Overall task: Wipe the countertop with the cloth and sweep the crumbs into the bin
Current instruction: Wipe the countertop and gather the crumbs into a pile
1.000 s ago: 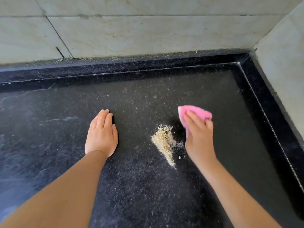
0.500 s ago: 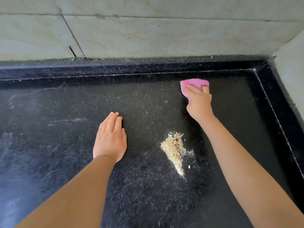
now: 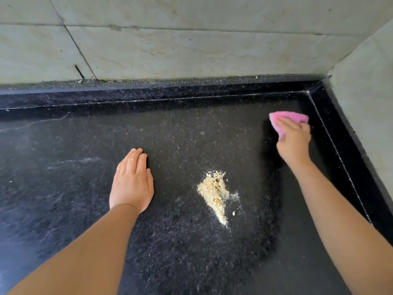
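Two hands are working on the black table (image 3: 63, 199). One, the right hand (image 3: 294, 141), is gripping the pink cloth (image 3: 285, 118) and pressing it down near the far right corner. Its partner, the left hand (image 3: 131, 184), is lying flat with fingers straight. I think wiping is going on. Next, the cloth needs to push the crumbs (image 3: 215, 192), piled between both hands, toward a bin, which isn't showing. Grey wall tiles (image 3: 191, 50) are standing behind.

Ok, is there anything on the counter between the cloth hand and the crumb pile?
Nothing visible. Only bare, dusty countertop lies between the right hand pressing the cloth and the crumbs. The left hand rests flat on the pile's far side.
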A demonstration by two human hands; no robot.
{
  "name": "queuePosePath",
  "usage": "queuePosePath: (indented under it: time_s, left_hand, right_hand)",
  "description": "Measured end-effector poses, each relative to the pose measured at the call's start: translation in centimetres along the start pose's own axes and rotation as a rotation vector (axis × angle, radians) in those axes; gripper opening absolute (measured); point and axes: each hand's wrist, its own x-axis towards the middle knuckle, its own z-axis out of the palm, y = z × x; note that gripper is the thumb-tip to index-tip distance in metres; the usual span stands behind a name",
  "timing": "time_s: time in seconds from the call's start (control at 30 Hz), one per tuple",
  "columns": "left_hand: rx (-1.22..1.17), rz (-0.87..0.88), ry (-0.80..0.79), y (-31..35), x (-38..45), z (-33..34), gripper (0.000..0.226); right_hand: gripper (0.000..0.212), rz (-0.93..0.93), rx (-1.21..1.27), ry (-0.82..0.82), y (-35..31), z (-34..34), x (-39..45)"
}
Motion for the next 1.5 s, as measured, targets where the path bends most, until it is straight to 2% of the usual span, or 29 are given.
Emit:
queuePosePath:
  time_s: [0.07, 0.13, 0.23, 0.33, 0.37, 0.43, 0.53, 0.67, 0.73, 0.77, 0.97, 1.13, 1.23, 1.3, 1.37, 1.4, 1.5]
  left_hand:
    - [-0.003, -0.001, 0.005, -0.1, 0.0, 0.0, 0.035]
    - [-0.013, -0.008, -0.01, 0.0, 0.0, 0.1, 0.034]
    - [-0.024, -0.013, -0.008, 0.1, -0.1, -0.1, 0.036]
    - [-0.026, -0.014, -0.004, 0.1, -0.1, -0.1, 0.034]
    - [-0.024, -0.009, 0.0, 0.1, -0.1, 0.0, 0.036]
    - [-0.025, 0.005, 0.009, 0.0, -0.1, 0.0, 0.038]
    - [-0.034, -0.003, 0.007, 0.0, -0.1, 0.1, 0.034]
    - [-0.01, 0.009, 0.025, -0.1, -0.1, 0.3, 0.032]
    - [0.006, 0.018, 0.039, -0.1, 0.0, 0.3, 0.036]
    - [0.013, 0.021, 0.045, -0.1, 0.0, 0.3, 0.037]
    - [0.061, 0.025, 0.053, -0.1, 0.2, 0.2, 0.036]
    - [0.072, 0.032, 0.061, -0.1, 0.2, 0.1, 0.036]
    - [0.067, 0.018, 0.064, 0.0, 0.2, 0.1, 0.035]
    - [0.062, 0.011, 0.06, -0.1, 0.2, 0.1, 0.04]
    - [0.068, 0.018, 0.054, -0.1, 0.3, 0.1, 0.045]
    - [0.073, 0.023, 0.052, -0.1, 0.2, 0.1, 0.046]
    - [0.075, 0.024, 0.05, -0.1, 0.2, 0.1, 0.046]
  right_hand:
    - [0.052, 0.165, -0.062, -0.1, 0.9, 0.4, 0.1]
    - [0.049, 0.144, -0.054, -0.121, -0.8, 0.6, -1.1]
    - [0.044, -0.141, 0.118, -0.028, -4.3, 1.1, -4.9]
    - [0.035, -0.417, 0.234, -0.12, -6.2, 1.0, -9.1]
    - [0.035, -0.46, 0.263, -0.129, -6.6, 0.4, -9.8]
    - [0.038, -0.474, 0.309, -0.036, -7.1, -1.2, -8.9]
    - [0.034, -0.326, 0.292, 0.112, -5.6, -2.0, -3.9]
    - [0.025, 0.214, 0.05, -0.057, -3.4, 0.6, 3.3]
    - [0.021, 0.365, 0.047, -0.16, -5.4, 1.4, 4.6]
    - [0.026, 0.362, 0.045, -0.197, -6.8, 1.7, 4.9]
    - [0.054, -0.131, 0.046, -0.28, -14.2, 3.6, 1.5]
    - [0.049, -0.492, 0.303, -0.491, -14.2, 1.9, -3.3]
    - [0.043, -0.478, 0.42, -0.67, -12.8, -1.1, -2.4]
    - [0.041, -0.437, 0.454, -0.559, -13.5, -1.8, 0.0]
    - [0.043, -0.481, 0.37, -0.407, -15.2, -0.6, 2.3]
    - [0.046, -0.531, 0.324, -0.393, -16.3, 0.5, 2.9]
    - [0.058, -0.597, 0.153, -0.534, -19.0, 3.5, 2.9]
